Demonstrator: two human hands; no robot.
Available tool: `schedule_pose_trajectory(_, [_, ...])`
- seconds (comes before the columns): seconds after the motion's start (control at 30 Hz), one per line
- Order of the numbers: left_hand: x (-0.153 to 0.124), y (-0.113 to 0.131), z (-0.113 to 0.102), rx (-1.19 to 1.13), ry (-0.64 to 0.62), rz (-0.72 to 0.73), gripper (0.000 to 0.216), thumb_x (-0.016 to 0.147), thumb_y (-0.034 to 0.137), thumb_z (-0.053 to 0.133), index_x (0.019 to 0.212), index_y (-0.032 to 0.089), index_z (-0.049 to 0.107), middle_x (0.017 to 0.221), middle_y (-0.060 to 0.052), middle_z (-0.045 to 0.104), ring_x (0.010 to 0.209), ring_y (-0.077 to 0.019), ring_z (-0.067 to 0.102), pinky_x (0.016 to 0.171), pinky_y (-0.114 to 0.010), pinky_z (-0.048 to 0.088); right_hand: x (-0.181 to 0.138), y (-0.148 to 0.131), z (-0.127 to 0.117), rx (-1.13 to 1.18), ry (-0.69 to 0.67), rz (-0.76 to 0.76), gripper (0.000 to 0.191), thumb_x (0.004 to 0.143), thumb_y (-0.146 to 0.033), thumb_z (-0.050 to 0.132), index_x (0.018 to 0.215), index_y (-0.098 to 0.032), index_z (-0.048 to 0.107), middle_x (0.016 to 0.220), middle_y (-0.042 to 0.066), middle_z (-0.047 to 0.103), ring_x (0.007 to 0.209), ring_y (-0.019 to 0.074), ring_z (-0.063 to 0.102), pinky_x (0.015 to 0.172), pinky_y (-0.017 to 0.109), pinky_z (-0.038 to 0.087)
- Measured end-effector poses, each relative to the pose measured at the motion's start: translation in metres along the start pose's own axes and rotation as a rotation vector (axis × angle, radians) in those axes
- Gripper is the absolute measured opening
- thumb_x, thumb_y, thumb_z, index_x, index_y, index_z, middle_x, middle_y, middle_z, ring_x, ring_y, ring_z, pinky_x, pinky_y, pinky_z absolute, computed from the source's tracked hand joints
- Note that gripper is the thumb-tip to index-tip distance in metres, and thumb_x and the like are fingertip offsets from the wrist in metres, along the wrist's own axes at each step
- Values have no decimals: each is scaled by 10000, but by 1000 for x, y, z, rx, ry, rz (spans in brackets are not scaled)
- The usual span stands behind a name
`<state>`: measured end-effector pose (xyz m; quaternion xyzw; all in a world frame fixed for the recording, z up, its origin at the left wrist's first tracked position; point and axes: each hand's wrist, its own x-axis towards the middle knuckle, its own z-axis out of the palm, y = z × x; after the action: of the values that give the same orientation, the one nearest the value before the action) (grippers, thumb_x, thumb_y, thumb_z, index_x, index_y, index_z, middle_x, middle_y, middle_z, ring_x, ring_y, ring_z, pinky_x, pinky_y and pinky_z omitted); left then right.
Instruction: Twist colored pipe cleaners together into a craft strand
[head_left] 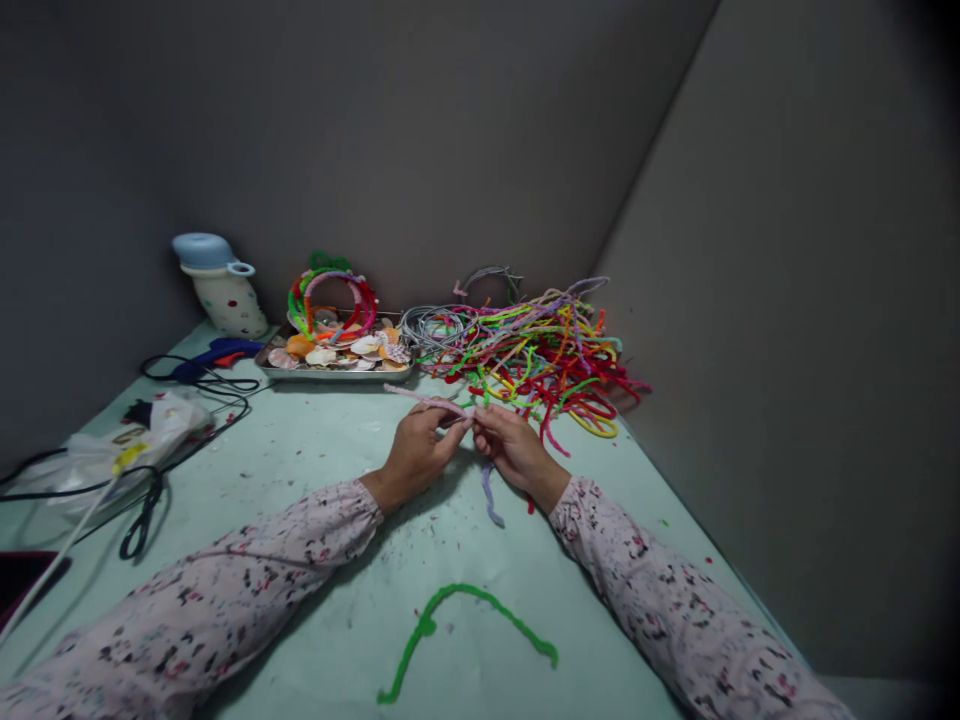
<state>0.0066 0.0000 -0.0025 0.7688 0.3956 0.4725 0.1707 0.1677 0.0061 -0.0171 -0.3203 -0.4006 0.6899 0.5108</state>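
Observation:
Above the middle of the table, my left hand pinches a pale pink pipe cleaner, whose free end sticks out to the left. My right hand meets it fingertip to fingertip and pinches the same piece at its right end. Below the right hand hangs or lies a short lilac pipe cleaner; whether it joins the pink one is hidden by the fingers. A bent green pipe cleaner lies on the table nearer to me, with a small knob on its left side.
A metal tray of seashells carries several colourful rings. Right of it are coiled grey wire and a heap of pipe cleaners. At left stand a bottle, a blue glue gun, cables and a plastic bag.

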Motion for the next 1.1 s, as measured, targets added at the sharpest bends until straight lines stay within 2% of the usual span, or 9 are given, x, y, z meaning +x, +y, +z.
schedule_pose_trajectory(0.33, [0,1,-2,-14,-36,-82,192,877,332,512,815,173,600,790,-25,612,768,-149,554,713,-258,433,0,0,-1,-15,-14,5,213,753,-349,708,766,-164,603,675,-29,566,531,51,501,468,172,365])
schedule_pose_trajectory(0.57, [1,3,-3,-74,-41,-144,191,869,312,514,781,161,591,765,-13,601,726,-134,536,679,-244,411,-3,0,0,-59,-46,-2,221,723,-315,729,862,-182,619,712,-33,578,553,61,505,490,184,365])
schedule_pose_trajectory(1.1, [1,2,-2,-44,-63,-146,204,875,324,490,780,166,577,751,-8,575,731,-138,513,685,-245,409,-4,-2,4,-50,-21,-20,193,735,-300,721,818,-181,594,685,-47,540,539,55,485,498,181,359])
